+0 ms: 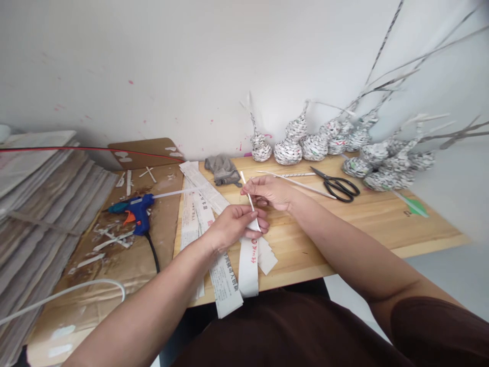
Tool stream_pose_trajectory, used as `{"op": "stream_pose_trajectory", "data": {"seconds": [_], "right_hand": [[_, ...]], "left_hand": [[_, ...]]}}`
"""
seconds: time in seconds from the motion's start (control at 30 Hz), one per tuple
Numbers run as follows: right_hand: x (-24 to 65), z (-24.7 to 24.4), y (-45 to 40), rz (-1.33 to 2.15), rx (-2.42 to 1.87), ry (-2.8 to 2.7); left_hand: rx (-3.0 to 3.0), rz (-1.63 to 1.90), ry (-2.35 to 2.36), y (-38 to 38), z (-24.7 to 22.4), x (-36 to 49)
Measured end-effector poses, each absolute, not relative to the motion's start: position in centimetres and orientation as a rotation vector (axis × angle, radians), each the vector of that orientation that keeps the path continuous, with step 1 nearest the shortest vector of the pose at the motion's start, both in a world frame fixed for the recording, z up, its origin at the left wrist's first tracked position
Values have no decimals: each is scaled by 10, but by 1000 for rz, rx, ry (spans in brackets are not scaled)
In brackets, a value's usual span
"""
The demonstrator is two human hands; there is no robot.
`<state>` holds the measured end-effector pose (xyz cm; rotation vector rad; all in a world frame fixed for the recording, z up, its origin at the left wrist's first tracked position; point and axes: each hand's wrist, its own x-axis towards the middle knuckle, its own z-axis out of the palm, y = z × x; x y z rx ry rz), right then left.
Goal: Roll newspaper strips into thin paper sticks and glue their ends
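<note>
A paper strip (249, 262) with red print hangs down over the table's front edge, and its upper part is rolled into a thin white tube (250, 201). My left hand (239, 223) holds the lower part of the roll between thumb and fingers. Just above and to the right, my right hand (267, 192) pinches the tube near its upper end. Flat printed paper strips (225, 280) lie fanned out beneath and left of my left hand.
A blue glue gun (140, 211) lies on cardboard (164, 255) among paper scraps. Stacked newspapers (49, 214) stand at far left. Black scissors (338, 186), thin paper sticks (301, 184), a grey cloth (222, 169) and several woven paper gourds (288, 152) are on the table (382, 219).
</note>
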<state>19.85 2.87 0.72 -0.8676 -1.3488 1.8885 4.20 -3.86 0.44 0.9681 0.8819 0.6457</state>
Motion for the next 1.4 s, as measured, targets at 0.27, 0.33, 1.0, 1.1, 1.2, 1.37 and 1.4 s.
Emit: {"op": "stream_pose_trajectory", "data": {"seconds": [0.27,0.33,1.0,1.1,1.2,1.37,1.4], "right_hand": [[201,7,30,1897,-882,-1389],[201,7,30,1899,-873,-1398],[203,9,32,1909,-888,-1366],[203,9,34,1886,-900,-1348],[201,9,33,1845,-931,-1326],[202,13,29,1790,-944,-1354],[203,14,29,1816,-920,-1391]], "left_hand": [[989,626,872,-38,6,43],[996,596,871,-38,6,42],[989,551,949,-38,-1,41],[981,561,947,-38,0,43],[974,551,940,-39,0,43],[946,556,915,-39,2,41],[939,564,912,-38,3,41]]}}
